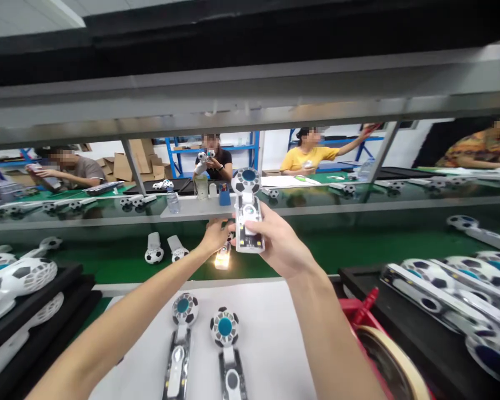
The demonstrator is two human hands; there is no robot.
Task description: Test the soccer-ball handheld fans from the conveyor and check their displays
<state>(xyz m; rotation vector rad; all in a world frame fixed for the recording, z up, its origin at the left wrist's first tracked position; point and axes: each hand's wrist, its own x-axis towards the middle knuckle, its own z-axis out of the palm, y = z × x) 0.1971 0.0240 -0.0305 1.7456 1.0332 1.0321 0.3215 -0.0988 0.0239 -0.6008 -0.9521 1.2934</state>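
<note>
My right hand [281, 239] grips a soccer-ball handheld fan [248, 214] upright, its thumb on the front of the handle. The round head is black and white with a blue centre, and the handle's clear front shows a circuit board. My left hand [215, 236] reaches over the green belt, its fingers closed on the upper part of a second fan [223, 256] whose handle end glows bright yellow. That fan's head is hidden. Below my arms, two more fans, one on the left [177, 344] and one on the right [229, 350], lie on a white work surface [270, 333].
Several fans lie in black trays, on the left [29, 272] and right [445, 278]. A tape roll [394, 361] sits by a red holder at lower right. More fans rest on the green belt [316, 239]. An overhead shelf [250, 89] spans above; several people sit opposite.
</note>
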